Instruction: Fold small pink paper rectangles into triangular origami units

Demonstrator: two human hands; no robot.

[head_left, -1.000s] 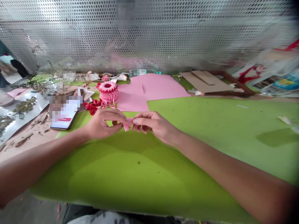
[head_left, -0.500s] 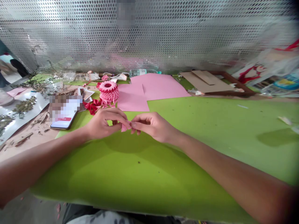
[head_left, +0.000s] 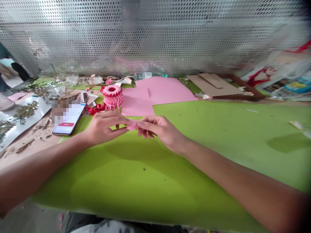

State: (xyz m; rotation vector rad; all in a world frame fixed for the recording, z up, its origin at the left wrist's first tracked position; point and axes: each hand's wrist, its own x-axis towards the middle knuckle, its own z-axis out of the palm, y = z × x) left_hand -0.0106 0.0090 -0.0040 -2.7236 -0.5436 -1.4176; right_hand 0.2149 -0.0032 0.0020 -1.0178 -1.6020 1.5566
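Note:
Between my two hands is a small folded piece of pink paper [head_left: 132,125], held above the green tabletop [head_left: 116,181]. My left hand [head_left: 104,127] pinches its left side with thumb and forefinger. On the other side, the thumb and fingers of my right hand [head_left: 161,131] close on its right edge. Just beyond my left hand stands a ring-shaped stack of folded pink and red paper [head_left: 113,96]. Loose red folded paper pieces [head_left: 96,109] lie beside that stack, partly hidden by my left hand. Larger pink paper sheets [head_left: 167,90] lie flat behind my hands.
A phone [head_left: 69,119] lies at the left, near dried plant bits [head_left: 25,111]. Brown cardboard [head_left: 215,85] and a plastic bottle [head_left: 148,75] are at the back, before a perforated metal panel [head_left: 157,38]. Plastic packaging [head_left: 286,77] sits at the far right.
My fingers have shifted on the pink paper, and more of it shows between them. The left fingers are straighter, and my right hand has moved slightly right.

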